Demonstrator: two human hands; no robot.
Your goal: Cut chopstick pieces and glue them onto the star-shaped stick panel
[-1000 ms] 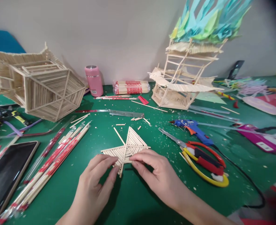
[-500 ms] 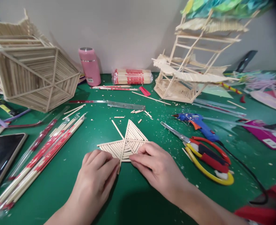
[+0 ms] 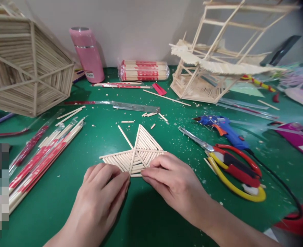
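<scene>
A flat wooden-stick panel [image 3: 145, 140] lies on the green table, with spokes meeting near its middle and short sticks filling several wedges. One spoke pokes out alone at the upper left, with bare table on either side of it. My left hand [image 3: 101, 193] is closed on the panel's lower-left edge, thumb and fingers pinched at the end of a spoke. At the lower-right edge my right hand [image 3: 178, 187] pinches the panel between thumb and fingers. The fingertips of both hands cover parts of the rim.
To the right lie yellow-and-red-handled scissors [image 3: 233, 171] and a blue glue gun [image 3: 222, 128] with its cord. Wrapped sticks [image 3: 51, 154] are at left. Behind stand a stick-built octagonal piece [image 3: 51, 68], a pink bottle [image 3: 88, 56], a stick bundle [image 3: 143, 70] and a stick tower [image 3: 205, 68].
The view has shifted closer, so things at the sides sit further outward. Both hands keep their hold on the panel. A stick end visible below my left fingertips earlier no longer shows.
</scene>
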